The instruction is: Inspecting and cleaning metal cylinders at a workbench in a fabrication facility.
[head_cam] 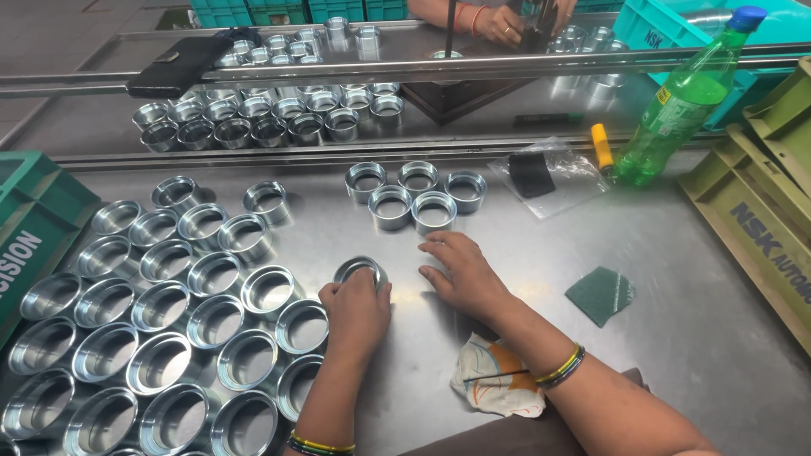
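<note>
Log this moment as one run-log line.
left hand: grips ring | right hand: flat on table, empty | big rings left | cloth by wrist

Shiny silver metal rings [169, 329] on a grey steel table [676, 338]. Dark green scouring pad [601, 294]; clear green bottle [681, 105], blue cap. White cloth [498, 376] patterned orange. Teal crate [29, 228]; olive crate [760, 219].
</note>
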